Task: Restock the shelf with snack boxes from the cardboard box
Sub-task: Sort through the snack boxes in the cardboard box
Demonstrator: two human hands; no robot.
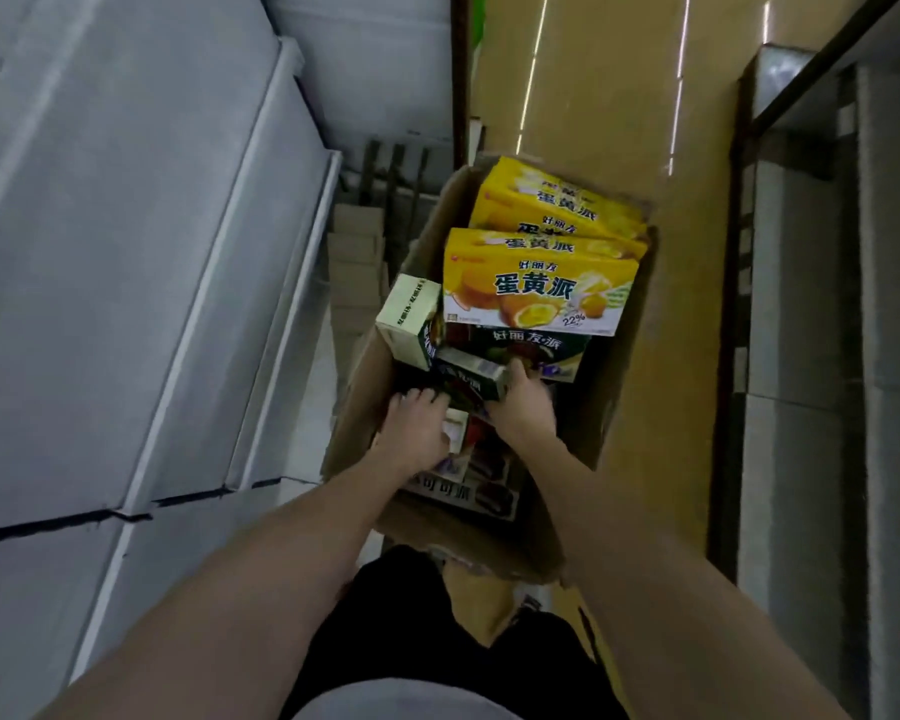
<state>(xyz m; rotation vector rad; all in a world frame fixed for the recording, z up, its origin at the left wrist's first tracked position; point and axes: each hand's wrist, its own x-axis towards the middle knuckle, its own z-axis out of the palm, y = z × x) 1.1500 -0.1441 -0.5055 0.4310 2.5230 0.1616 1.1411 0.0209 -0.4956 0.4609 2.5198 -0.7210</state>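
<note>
An open cardboard box (pixel 617 356) stands on the floor below me, filled with snack boxes. Two large yellow boxes (pixel 536 288) lean at its far end. A pale green box (pixel 409 317) stands at the left side. Both hands reach down inside. My left hand (pixel 417 431) and my right hand (pixel 523 407) grip the two ends of a dark green snack box (pixel 471 381), fingers curled over its edges. Under it lie more dark boxes (pixel 481 483), partly hidden by my hands.
Grey shelf tiers (pixel 126 252) rise on the left, close beside the cardboard box. Small tan cartons (pixel 357 262) sit on the lowest shelf behind the box. A glossy yellow floor aisle (pixel 619 96) runs ahead. Another grey shelving unit (pixel 822 356) lines the right side.
</note>
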